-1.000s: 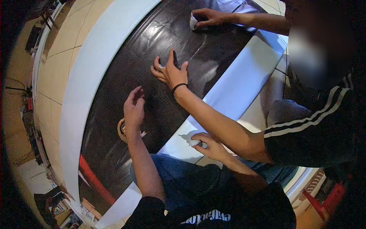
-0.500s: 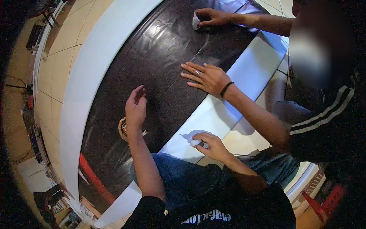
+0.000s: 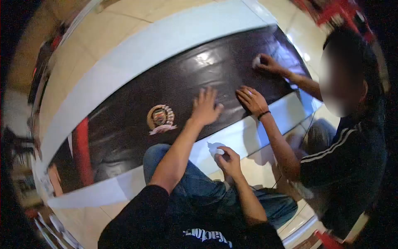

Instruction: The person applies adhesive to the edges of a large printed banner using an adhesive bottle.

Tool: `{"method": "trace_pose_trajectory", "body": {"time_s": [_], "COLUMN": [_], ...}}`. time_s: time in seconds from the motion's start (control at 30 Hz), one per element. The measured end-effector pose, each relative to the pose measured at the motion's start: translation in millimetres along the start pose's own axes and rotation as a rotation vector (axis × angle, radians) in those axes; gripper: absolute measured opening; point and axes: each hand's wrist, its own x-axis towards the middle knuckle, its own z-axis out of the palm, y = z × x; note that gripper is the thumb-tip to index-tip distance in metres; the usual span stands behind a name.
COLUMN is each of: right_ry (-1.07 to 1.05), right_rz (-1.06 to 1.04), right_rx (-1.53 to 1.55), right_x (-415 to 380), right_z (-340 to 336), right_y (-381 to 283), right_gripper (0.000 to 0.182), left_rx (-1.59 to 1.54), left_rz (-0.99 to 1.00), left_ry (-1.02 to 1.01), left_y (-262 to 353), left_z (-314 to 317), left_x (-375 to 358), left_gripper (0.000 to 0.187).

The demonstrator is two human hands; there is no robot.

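My left hand (image 3: pixel 206 107), slightly blurred, is spread palm down over the dark glossy sheet (image 3: pixel 137 112), fingers apart and holding nothing. A round printed emblem with a ribbon (image 3: pixel 161 119) shows on the sheet to the left of that hand. Between the fingers of my right hand (image 3: pixel 229 161) is a small white wad (image 3: pixel 219 152), held above the white border strip (image 3: pixel 207 164) near my knee. Its material is too small to make out.
Opposite me on the right, another person (image 3: pixel 344 162) rests one hand (image 3: pixel 253 101) on the sheet and presses a white wad (image 3: pixel 256 62) with the other. A red stripe (image 3: pixel 84 151) crosses the sheet's left end. Tiled floor (image 3: pixel 124 20) surrounds it.
My view has turned, and the whole emblem now shows. My left hand has moved off it toward the other person's hand, its fingers spreading. My right hand still holds the wad.
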Motion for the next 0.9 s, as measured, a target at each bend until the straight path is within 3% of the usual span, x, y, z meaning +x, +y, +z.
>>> {"method": "trace_pose_trajectory", "body": {"time_s": [0.1, 0.17, 0.37, 0.47, 0.53, 0.57, 0.6, 0.63, 0.67, 0.7, 0.77, 0.9], "right_ry": [0.03, 0.11, 0.159, 0.199, 0.238, 0.266, 0.293, 0.318, 0.318, 0.312, 0.335, 0.368], "right_rz": [-0.083, -0.109, -0.117, -0.119, -0.113, -0.153, -0.192, -0.201, -0.192, -0.181, -0.193, -0.237], "right_rx": [-0.001, 0.081, 0.039, 0.093, 0.104, 0.078, 0.05, 0.044, 0.019, -0.006, 0.023, 0.097], "right_x": [-7, -18, -77, -119, -143, -152, -161, -169, -177, -184, -195, -204], "right_z": [1, -1, -11, -13, -16, -18, -20, -22, -23, -24, -24, -24], "right_y": [3, -6, -13, -28, -34, -29, -24, -22, -19, -18, -25, -38], "right_gripper": [0.029, 0.028, 0.031, 0.03, 0.028, 0.028, 0.029, 0.029, 0.028, 0.027, 0.027, 0.029], "left_rx": [0.231, 0.226, 0.237, 0.111, 0.104, 0.168, 0.126, 0.173, -0.01, -0.699, -0.177, 0.169], "left_rz": [0.042, 0.021, -0.026, -0.22, -0.217, -0.179, -0.071, -0.066, -0.227, -0.545, -0.367, -0.425], "left_ry": [-0.061, -0.05, -0.243, -0.367, -0.39, -0.498, -0.544, -0.468, -0.526, -0.636, -0.428, -0.071], "left_y": [0, -6, -22, -45, -89, -135, -137, -169, -163, -152, -224, -243], "left_z": [29, 35, 4, -19, -16, -2, -41, -38, -77, -105, -76, -37], "left_x": [-16, -25, -49, -68, -69, -55, -83, -89, -126, -161, -186, -326], "left_gripper": [0.078, 0.078, 0.081, 0.097, 0.105, 0.102, 0.098, 0.087, 0.079, 0.078, 0.075, 0.071]}}
